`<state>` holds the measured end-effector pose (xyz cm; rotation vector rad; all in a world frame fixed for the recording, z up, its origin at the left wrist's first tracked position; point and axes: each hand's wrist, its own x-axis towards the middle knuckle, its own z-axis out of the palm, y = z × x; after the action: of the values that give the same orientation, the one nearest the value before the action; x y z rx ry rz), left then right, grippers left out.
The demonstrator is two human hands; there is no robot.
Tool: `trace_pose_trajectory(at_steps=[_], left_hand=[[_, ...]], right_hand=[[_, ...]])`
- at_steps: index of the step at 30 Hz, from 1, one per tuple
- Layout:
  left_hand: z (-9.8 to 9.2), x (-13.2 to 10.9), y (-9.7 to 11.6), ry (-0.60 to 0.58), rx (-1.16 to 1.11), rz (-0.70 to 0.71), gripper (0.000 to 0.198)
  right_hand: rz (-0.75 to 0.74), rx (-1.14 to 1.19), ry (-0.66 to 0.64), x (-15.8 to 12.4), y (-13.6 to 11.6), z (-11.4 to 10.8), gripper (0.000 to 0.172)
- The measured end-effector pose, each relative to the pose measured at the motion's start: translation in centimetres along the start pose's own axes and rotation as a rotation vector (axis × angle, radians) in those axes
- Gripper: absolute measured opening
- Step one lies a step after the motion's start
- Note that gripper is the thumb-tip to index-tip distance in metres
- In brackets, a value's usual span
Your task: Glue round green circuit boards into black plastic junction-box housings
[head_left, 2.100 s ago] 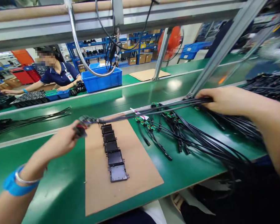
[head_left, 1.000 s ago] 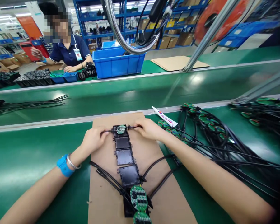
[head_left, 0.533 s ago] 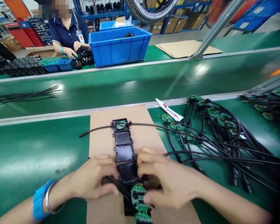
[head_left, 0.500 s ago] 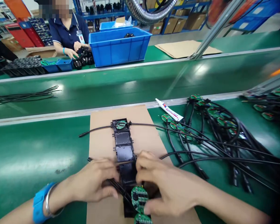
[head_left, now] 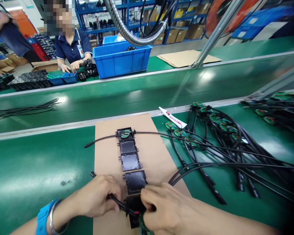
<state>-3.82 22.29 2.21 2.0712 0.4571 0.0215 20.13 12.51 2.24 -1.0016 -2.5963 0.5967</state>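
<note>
My left hand [head_left: 98, 195] is closed around a black cable [head_left: 121, 205], whose plug end sticks out past the knuckles. This cable crosses the near black plastic case [head_left: 134, 220], with a bit of red wire showing at its end. My right hand [head_left: 166, 205] is closed at the right side of the same case, on black cable [head_left: 174, 178] that runs out behind it; its fingertips are partly hidden. Below those fingers a green circuit board [head_left: 145, 227] shows in part. Several black cases lie in a column beyond, and the farthest holds a round circuit board [head_left: 126, 133].
Cardboard [head_left: 105, 148] lies under the cases. To the right are a white tube [head_left: 172, 117] and a heap of cabled circuit boards [head_left: 218, 120]. Across the green belt, a person [head_left: 71, 49] handles black parts beside a blue bin [head_left: 122, 60]. A metal hose [head_left: 127, 36] hangs above.
Both hands have moved down to the nearest case, baring the case beyond it. The circuit boards have dropped lower, mostly beneath my right hand. The view has tilted up, and another person shows at upper left.
</note>
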Motion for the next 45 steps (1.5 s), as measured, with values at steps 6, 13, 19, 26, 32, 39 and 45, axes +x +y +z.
trace_pose_trajectory(at_steps=[6,13,19,26,32,39,45], left_hand=[[-2.6,0.0,-0.5,0.092,-0.042,-0.069,0.013],[-5.5,1.7,-3.6,0.556,0.508,-0.218,0.024],[-4.0,2.3,-5.0,0.588,0.894,-0.221,0.029],[-1.2,-1.3,-0.5,0.172,0.482,0.103,0.023],[1.0,-3.5,0.0,0.187,0.331,0.155,0.017],[-1.7,-3.0,-2.2,0.596,0.555,-0.061,0.01],[-1.2,-1.8,-3.7,0.555,0.831,-0.213,0.024]], right_hand=[[0.231,0.261,0.202,1.4,2.4,-4.0,0.033],[0.342,-0.071,0.317,4.0,10.6,-3.8,0.01],[0.359,-0.2,0.32,3.8,11.6,-2.1,0.02],[0.254,0.02,0.053,-0.5,4.7,-4.7,0.011],[0.285,0.209,-0.086,-3.4,2.2,-4.0,0.015],[0.293,-0.12,0.3,-0.8,7.4,-2.0,0.017],[0.358,-0.313,0.231,-0.5,7.9,-0.9,0.017]])
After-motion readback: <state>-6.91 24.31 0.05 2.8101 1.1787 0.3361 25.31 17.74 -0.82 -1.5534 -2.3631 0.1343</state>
